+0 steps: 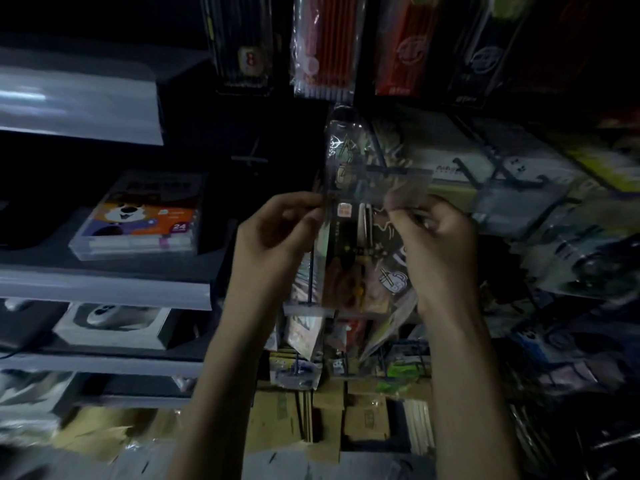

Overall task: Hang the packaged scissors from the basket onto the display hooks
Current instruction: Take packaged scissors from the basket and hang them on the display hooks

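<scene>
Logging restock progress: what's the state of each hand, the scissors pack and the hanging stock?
packaged scissors: held upright, not clearly hung
left hand: pinches the pack's top
right hand: pinches the pack's top
display hook: beside pack's top; threading unclear
pencil packs: hanging above

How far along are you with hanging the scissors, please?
Done: some packs hang behind. In hand: left hand and right hand pinch one clear pack by its top, near a hook. Left: slipping it on; the basket is out of view, so the rest is unknown.
</scene>
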A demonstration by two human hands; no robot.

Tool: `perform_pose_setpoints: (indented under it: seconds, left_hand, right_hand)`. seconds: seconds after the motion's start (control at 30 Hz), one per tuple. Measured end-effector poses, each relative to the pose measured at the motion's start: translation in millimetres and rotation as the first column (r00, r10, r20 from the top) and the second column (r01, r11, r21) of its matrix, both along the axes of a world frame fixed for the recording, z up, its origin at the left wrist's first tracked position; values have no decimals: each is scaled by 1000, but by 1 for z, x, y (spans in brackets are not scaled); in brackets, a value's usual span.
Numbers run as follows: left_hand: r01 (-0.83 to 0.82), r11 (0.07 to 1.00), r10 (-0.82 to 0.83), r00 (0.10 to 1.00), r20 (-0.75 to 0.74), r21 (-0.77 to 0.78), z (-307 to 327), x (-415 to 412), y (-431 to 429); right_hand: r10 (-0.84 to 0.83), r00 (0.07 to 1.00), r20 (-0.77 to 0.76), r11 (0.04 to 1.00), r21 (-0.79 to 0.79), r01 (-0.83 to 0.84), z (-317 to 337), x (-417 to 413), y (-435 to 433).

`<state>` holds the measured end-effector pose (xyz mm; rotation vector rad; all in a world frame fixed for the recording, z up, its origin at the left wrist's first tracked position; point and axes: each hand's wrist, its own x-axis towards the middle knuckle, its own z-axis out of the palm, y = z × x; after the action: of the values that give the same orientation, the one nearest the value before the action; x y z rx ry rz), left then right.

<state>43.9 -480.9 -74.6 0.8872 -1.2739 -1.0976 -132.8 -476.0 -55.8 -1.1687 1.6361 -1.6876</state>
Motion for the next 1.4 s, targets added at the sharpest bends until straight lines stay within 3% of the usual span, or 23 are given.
perform_pose_setpoints:
  seconds: [0.2,0.37,0.5,0.67,0.8,0.93,1.17,1.4]
  left_hand:
    - [70,987,-83,993,86,145,-27,-7,-5]
    - [75,978,-76,997,1,197,-40,-13,-3]
    - [63,978,-58,998,-34,199,-43,-17,-1]
    - [15,987,-10,1000,-29,163,-47,-17,0]
    - [-128,990,121,987,108,62,-59,-19,1]
    - [-157,987,152,970,188,12,-64,-22,13]
    - [-225,974,222,960,168,-6,-67,-28,14]
    - [-263,964,258,958,126,24,-70,-29,0]
  right_hand:
    - [18,999,30,997,71,-21,3,-1,0]
    - [92,972,-215,985,164,-56,11,-6,22]
    - [92,906,-414,959,281,31,3,-6,38]
    - [74,921,-383,958,283,41,-19,-9,38]
    - [30,917,-398,959,270,85,-35,-8,37]
    - [-5,905,-425,952,276,135,-52,-3,38]
    - [-43,902,-430,941,287,181,-59,6,36]
    - [-79,842,-533,922,283,266,-52,12,17]
